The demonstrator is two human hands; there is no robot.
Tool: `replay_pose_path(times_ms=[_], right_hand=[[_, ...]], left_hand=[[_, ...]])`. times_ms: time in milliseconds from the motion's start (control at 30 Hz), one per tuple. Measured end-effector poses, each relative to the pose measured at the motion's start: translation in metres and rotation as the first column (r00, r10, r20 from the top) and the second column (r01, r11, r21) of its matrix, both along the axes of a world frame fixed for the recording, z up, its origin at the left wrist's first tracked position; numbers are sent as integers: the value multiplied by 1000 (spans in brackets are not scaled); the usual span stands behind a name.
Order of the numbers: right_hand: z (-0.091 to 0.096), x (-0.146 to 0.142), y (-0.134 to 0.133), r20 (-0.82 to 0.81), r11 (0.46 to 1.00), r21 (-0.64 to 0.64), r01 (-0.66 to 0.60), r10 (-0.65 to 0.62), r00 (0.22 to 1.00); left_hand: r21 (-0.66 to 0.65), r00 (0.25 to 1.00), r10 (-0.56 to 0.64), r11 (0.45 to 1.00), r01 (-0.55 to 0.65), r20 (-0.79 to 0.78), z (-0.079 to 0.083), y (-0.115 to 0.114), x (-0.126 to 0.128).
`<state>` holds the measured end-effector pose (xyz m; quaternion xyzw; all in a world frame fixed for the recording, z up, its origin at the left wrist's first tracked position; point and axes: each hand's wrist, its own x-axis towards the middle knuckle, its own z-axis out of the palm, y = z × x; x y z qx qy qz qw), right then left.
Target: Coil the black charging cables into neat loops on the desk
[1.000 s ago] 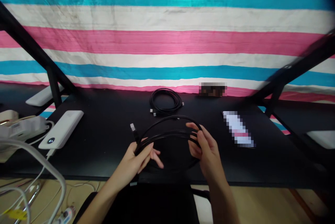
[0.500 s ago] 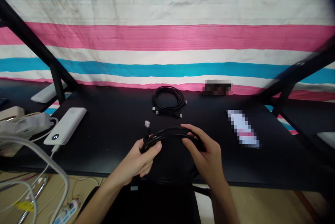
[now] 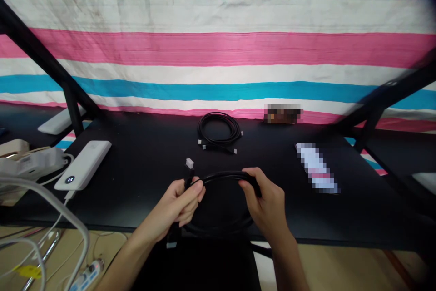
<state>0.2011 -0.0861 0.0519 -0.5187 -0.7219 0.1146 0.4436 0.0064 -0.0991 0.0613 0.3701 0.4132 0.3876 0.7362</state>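
Against a striped sheet, over the near edge of a black tabletop, holds a looped cable pinched in left hand and right hand, one on either side. Probably light, springy, smooth, hardly fragile; best gripped across every loop, clear of the plug. Hard to count turns, with lower ones fading into dark clothing and bends partly covered by the grip

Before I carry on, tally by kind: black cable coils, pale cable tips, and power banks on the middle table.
Black cable coils: 2 (held coil, resting coil)
Pale cable tips: 6 visible (4 by the resting coil, 2 near the left hand)
Power bank on the middle table: 1
Total: 9
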Motion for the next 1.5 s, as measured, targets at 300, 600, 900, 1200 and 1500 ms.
replay_pose_path(times_ms=[300,600,900,1200,1500], right_hand=[[-15,2,1,43,991,-132,18,-13,999],[-10,-5,-12,-332,959,-273,-82,-14,943],[-9,-35,-23,-950,776,-279,-565,-138,278],[-21,-65,-21,-970,668,12,-744,-173,-171],[-14,-26,-8,-956,811,-288,-509,-278,97]], left_hand=[[51,980,92,995,-84,-175,-3,-1,5],[100,969,216,974,-205,-117,-8,-7,8],[-135,756,610,791,-596,236,6,-7,13],[-303,624,728,685,-662,284,-2,-10,40],[-217,902,327,937,-273,280,-10,0,18]])
